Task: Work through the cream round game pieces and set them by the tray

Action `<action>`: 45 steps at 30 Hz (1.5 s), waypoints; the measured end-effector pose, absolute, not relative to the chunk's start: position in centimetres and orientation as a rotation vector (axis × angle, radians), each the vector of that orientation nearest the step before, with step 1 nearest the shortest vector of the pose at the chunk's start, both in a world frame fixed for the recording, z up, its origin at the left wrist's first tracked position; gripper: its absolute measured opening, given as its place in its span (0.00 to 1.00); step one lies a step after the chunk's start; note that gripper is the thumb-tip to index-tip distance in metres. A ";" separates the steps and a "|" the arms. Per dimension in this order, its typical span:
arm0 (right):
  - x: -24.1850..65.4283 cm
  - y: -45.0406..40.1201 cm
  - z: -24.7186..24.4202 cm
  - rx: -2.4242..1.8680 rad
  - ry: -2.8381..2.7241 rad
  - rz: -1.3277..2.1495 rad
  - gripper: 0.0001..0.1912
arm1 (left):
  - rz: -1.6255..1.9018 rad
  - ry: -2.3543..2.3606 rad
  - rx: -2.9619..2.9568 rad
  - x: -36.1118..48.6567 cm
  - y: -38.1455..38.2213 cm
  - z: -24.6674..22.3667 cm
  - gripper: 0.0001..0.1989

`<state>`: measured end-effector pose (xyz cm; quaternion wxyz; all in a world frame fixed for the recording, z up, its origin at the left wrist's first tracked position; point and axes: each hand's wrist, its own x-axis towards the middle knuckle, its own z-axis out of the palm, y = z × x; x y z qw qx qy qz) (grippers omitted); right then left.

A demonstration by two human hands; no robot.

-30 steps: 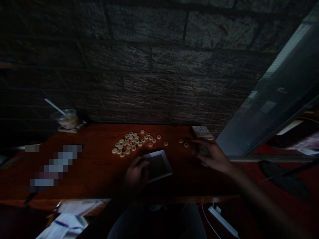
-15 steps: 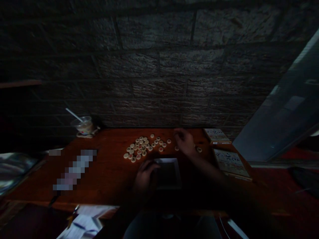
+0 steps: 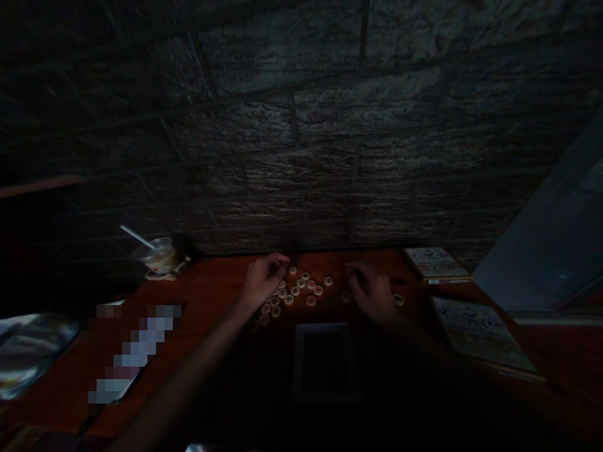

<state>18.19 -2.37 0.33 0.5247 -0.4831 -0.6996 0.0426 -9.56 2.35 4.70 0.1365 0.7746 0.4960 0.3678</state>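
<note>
- Bench (image 3: 211, 289), red-brown wood, set against a dark stone-block wall (image 3: 325, 125); carries the items below.
- Flat item (image 3: 136, 351), blurred out by blocks, lying aslant at the bench's left; place unchanged.
- Clear cup (image 3: 164, 258) with a pale straw (image 3: 137, 237), near the wall; unchanged.
- Left hand (image 3: 264, 279), fingers bent and tips drawn close together; whether a piece is held, cannot tell. Half a second ago at the tray's left edge; now over the left part of the pieces, hiding several that lay in plain sight before.
- Round pieces (image 3: 295, 290), pale, with red or dark marks where legible; loose group on the bench, from beneath the left hand rightward.
- Tray (image 3: 324, 328), shallow, pale-rimmed, nearer the wearer than the pieces; now free of both hands, the left having let go.
- Right hand (image 3: 370, 287), fingers curled, narrow; contents cannot be told. Among the outlying pieces, as half a second ago.
- Single piece (image 3: 398, 300), just right of the right hand.
- Two printed boxes, far one (image 3: 434, 262) and near one (image 3: 487, 334), at the bench's right; both in view, whereas a second ago the right hand covered the near one.
</note>
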 end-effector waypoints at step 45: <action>17.4 -2.3 0.3 -1.215 -1.767 0.139 0.12 | 0.858 1.128 2.593 -8.7 1.4 0.5 0.08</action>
